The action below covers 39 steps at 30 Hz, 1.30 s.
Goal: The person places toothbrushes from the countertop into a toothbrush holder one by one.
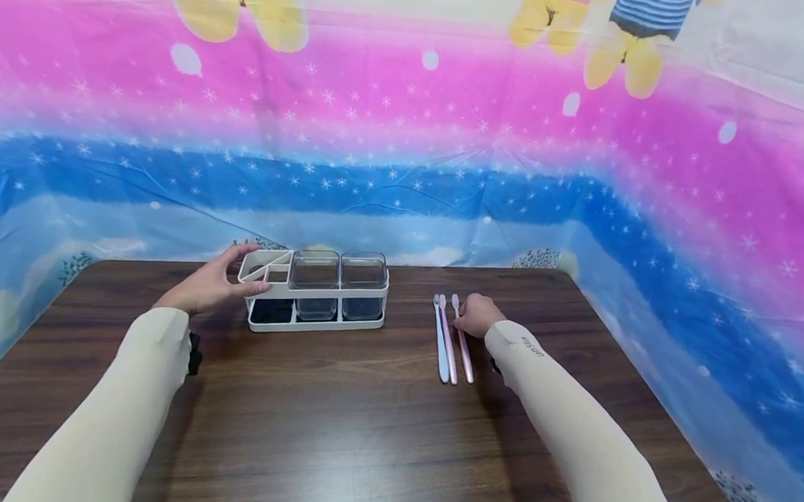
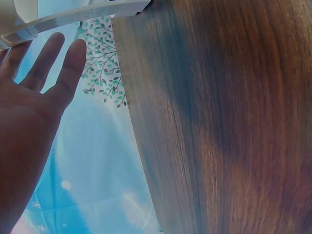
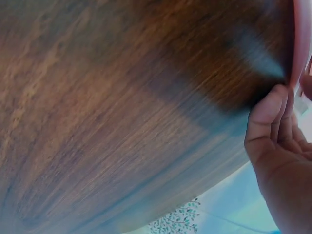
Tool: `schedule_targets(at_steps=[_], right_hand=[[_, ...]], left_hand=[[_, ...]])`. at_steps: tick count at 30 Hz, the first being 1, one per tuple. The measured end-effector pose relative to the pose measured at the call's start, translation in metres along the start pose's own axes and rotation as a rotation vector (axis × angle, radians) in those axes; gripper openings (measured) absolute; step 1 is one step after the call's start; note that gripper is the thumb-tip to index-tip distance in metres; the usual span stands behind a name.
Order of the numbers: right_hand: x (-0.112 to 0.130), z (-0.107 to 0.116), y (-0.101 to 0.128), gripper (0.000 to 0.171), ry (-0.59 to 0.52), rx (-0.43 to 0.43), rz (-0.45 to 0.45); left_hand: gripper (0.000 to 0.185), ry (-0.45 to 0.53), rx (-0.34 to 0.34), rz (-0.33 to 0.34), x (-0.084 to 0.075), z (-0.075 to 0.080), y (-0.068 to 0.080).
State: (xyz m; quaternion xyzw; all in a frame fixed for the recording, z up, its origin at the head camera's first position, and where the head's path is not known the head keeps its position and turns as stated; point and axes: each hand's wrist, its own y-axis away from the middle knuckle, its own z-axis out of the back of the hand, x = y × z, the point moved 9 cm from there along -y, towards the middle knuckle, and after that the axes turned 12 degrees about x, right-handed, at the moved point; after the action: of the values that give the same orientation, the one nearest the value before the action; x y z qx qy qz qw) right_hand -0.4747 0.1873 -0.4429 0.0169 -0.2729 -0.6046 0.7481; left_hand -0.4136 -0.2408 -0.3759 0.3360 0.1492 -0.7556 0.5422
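Note:
A white two-level organizer rack [image 1: 318,293] stands on the table, with divided slots at its left end and two clear cups [image 1: 315,268] in it. My left hand [image 1: 208,280] holds the rack's left end, thumb along the front and fingers at the back; the left wrist view shows straight, spread fingers [image 2: 68,73] by the white rim [image 2: 73,18]. Right of the rack lie a blue toothbrush [image 1: 441,344] and a pink toothbrush [image 1: 449,344], side by side. My right hand [image 1: 479,316] pinches another pink toothbrush [image 1: 465,357] near its head; its handle [image 3: 301,39] shows in the right wrist view.
The dark wood table [image 1: 338,430] ends at a patterned cloth [image 1: 405,183] behind it and along its sides. A black tray [image 1: 271,311] sits in the rack's lower left. Cream sleeves [image 1: 103,417] cover both forearms.

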Motion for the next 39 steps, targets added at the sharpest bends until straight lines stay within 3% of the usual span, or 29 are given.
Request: schedule_targets(at_steps=[7,13,18,24,28,33,39], right_hand=[[-0.014,0.003,-0.005,0.027,-0.013,-0.065,-0.094],[-0.011,0.022,0.002,0.031,-0.042,-0.15,-0.107],[0.008,0.045,0.014,0.039,-0.083,-0.231,-0.024],[0.04,0.073,0.032,0.01,-0.127,-0.423,0.15],[0.059,0.085,0.044,0.006,-0.161,-0.508,0.258],[0.076,0.096,0.062,0.006,-0.261,-0.529,0.331],[0.094,0.107,0.079,0.008,-0.289,-0.567,0.425]], left_hand=[[0.094,-0.012,-0.005,0.0,0.002,0.0,0.0],[0.094,-0.018,-0.01,0.004,0.002,0.002,0.001],[0.095,-0.004,-0.012,0.007,0.003,0.003,0.002],[0.095,0.009,-0.013,0.01,0.005,0.003,0.003],[0.095,-0.001,-0.01,0.015,0.006,0.002,0.003],[0.095,-0.009,-0.005,0.007,0.003,-0.001,0.002],[0.095,-0.015,-0.013,0.004,0.0,-0.001,0.002]])
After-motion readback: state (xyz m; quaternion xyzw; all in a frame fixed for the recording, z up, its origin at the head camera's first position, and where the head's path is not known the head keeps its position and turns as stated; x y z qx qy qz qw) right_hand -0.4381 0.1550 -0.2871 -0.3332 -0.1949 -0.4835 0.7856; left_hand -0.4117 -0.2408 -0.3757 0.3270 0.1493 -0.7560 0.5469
